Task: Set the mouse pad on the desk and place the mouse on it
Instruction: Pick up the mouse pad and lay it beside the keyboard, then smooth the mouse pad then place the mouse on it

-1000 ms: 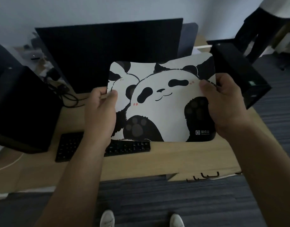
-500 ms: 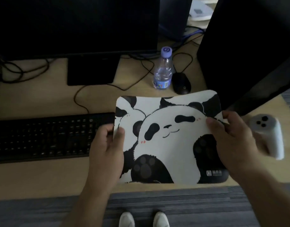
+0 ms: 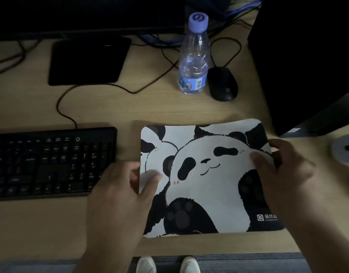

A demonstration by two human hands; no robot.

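Note:
The mouse pad (image 3: pixel 205 180), white with black panda drawings, is low over or on the wooden desk (image 3: pixel 114 107), to the right of the keyboard. My left hand (image 3: pixel 120 192) pinches its left edge, thumb on top. My right hand (image 3: pixel 284 174) grips its right edge the same way. The black wired mouse (image 3: pixel 222 84) sits on the desk beyond the pad, just right of the water bottle. I cannot tell whether the pad's far edge touches the desk.
A black keyboard (image 3: pixel 51 162) lies at the left. A clear water bottle (image 3: pixel 194 56) with a purple cap stands behind the pad. A monitor base (image 3: pixel 88 60) and cables are at the back. A black computer tower (image 3: pixel 307 62) rises at right, with a round white object (image 3: pixel 345 150) beside it.
The view has tilted down and closer to the desk. Both hands have lowered the pad from chest height to the desk surface, right of the keyboard.

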